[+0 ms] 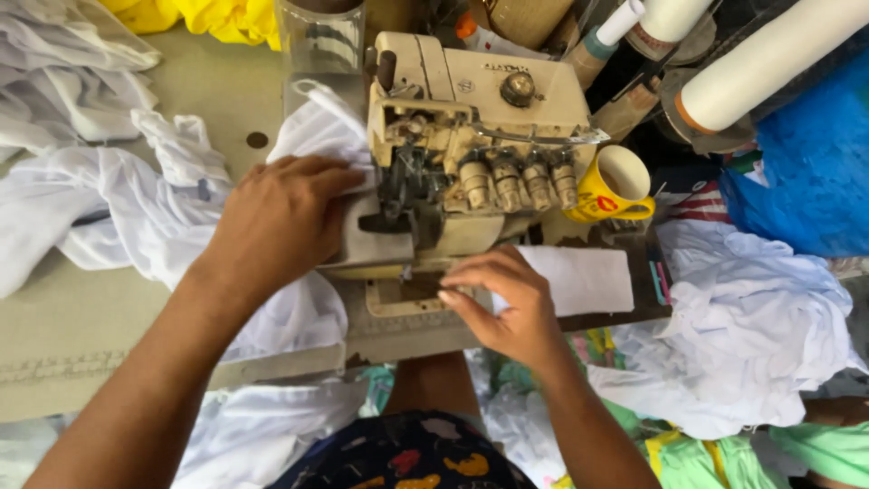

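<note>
A cream overlock sewing machine (480, 136) stands on a beige table (81, 317). My left hand (276, 217) lies flat on white fabric (312, 136) just left of the machine's needle area, fingers pointing at the presser foot. My right hand (507, 303) rests at the front of the machine bed, fingertips curled and pressing on a small white fabric piece (588, 276) that stretches out to the right. Neither hand lifts anything; both press cloth against the machine bed.
Heaps of white cloth lie at the left (100, 199) and right (760, 326). A yellow mug (615, 186) stands right of the machine. White thread cones (769, 59) and a blue bag (806, 172) sit at the back right. Yellow cloth (226, 18) lies far back.
</note>
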